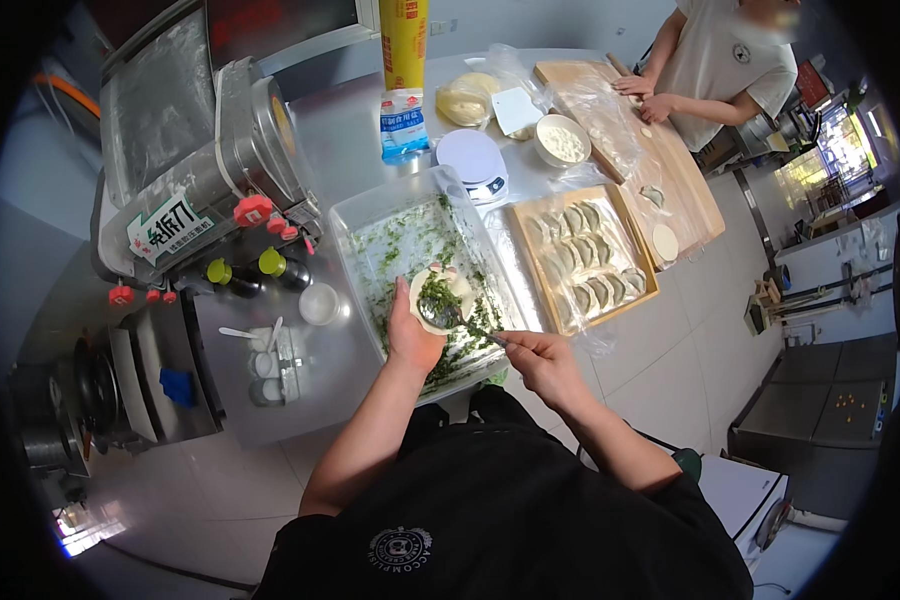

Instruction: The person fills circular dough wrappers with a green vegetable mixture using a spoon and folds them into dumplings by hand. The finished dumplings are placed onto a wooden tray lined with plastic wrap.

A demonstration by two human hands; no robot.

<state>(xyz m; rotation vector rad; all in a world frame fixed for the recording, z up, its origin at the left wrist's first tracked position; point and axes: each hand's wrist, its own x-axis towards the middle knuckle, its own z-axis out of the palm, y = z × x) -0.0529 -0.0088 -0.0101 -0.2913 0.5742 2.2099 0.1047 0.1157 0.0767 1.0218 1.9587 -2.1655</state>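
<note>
My left hand (414, 337) cups a round dough wrapper (462, 288) over a translucent plastic tub (341, 225). Chopped green filling (439, 291) is heaped on the wrapper. Gripped by its handle in my right hand (544, 364), a metal spoon (436, 315) rests its bowl against the filling and the wrapper. More chopped greens (390, 236) are scattered over the tub's floor and walls. To the right of the tub, a wooden tray (521, 247) holds several folded dumplings (585, 247) in rows.
A dough-rolling machine (172, 157) stands left, near green-capped bottles (285, 266) and a seasoning box (274, 367). Behind the tub are a kitchen scale (471, 161), a salt bag (404, 127) and a flour bowl (562, 141). At the far right, another person (720, 67) works at a wooden board (679, 176).
</note>
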